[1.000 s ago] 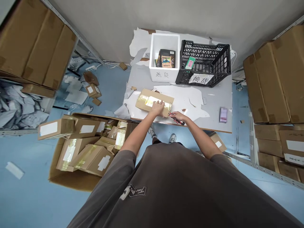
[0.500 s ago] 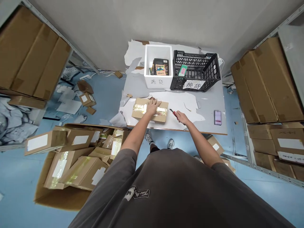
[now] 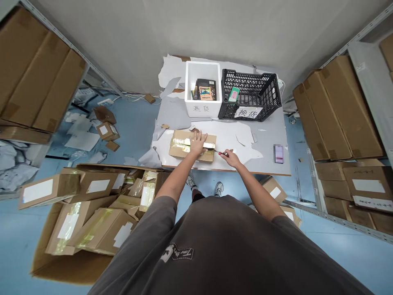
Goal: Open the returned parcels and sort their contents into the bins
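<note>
A taped cardboard box lies on the table near its front edge, with clear yellowish tape and a white label on top. My left hand rests on the top of the box with its fingers spread. My right hand is closed around a red utility knife, just right of the box. The knife's blade points left and meets the right end of the box, along the tape line.
Behind the box stand a white foam bin holding books and a black crate with a green item. A phone lies at the right. A large carton of parcels stands at lower left; shelves flank both sides.
My right hand has moved left with the knife, bringing its blade from beside the box to the box's right end. My left hand stays on the box. The view has shifted slightly.
</note>
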Demonstrator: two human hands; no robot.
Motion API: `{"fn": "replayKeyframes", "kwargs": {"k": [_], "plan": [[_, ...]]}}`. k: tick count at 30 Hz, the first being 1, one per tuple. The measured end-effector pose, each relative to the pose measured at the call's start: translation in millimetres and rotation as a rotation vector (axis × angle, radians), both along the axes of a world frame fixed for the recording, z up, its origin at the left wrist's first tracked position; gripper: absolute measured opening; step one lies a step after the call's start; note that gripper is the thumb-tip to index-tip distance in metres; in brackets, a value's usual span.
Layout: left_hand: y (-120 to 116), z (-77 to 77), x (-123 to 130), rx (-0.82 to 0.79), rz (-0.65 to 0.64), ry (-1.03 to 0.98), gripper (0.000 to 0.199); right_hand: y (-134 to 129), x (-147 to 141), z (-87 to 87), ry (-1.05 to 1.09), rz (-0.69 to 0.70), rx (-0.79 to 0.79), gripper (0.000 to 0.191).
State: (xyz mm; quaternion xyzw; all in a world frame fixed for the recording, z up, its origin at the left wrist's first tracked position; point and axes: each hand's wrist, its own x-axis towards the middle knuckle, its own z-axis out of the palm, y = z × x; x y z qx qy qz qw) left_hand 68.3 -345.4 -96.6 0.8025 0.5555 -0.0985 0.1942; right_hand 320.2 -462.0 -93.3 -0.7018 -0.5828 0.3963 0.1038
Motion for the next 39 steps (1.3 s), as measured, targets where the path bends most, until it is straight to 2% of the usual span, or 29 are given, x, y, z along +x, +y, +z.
{"fn": "replayKeyframes", "kwargs": {"k": [6, 11, 17, 24, 28, 32, 34, 37, 39], "plan": [[10, 10.1, -11, -0.076, -0.086, -0.021, 0.100, 7, 5, 3.4, -0.111, 0.107, 0.066, 0.021], [18, 16.9, -10, -0.094, -0.106, -0.001, 0.089, 26, 1, 8.3, -0.207, 0.194, 0.113, 0.021], [1, 13.3, -5, -0.035, -0.078, -0.012, 0.079, 35, 2, 9.6, -0.289, 0.270, 0.164, 0.022], [-18, 4.2, -1, 0.018, -0.034, -0.023, 0.074, 27, -2, -4.2, -0.314, 0.279, 0.192, 0.023], [-22, 2.1, 3, 0.022, -0.034, -0.006, 0.084, 27, -10, -9.6, -0.314, 0.240, 0.191, 0.024], [-29, -0.1, 3, 0.053, -0.031, -0.002, 0.080, 25, -7, -11.7, -0.300, 0.181, 0.191, 0.023], [-35, -1.5, 3, 0.072, -0.023, 0.003, 0.077, 24, 9, -11.0, -0.313, 0.119, 0.194, 0.023], [-45, -4.6, 1, 0.102, -0.016, 0.003, 0.077, 22, 49, -8.8, -0.337, -0.096, 0.181, 0.023], [-50, -7.4, 0, 0.119, -0.007, -0.006, 0.079, 18, 72, -9.1, -0.276, -0.212, 0.189, 0.022]]}}
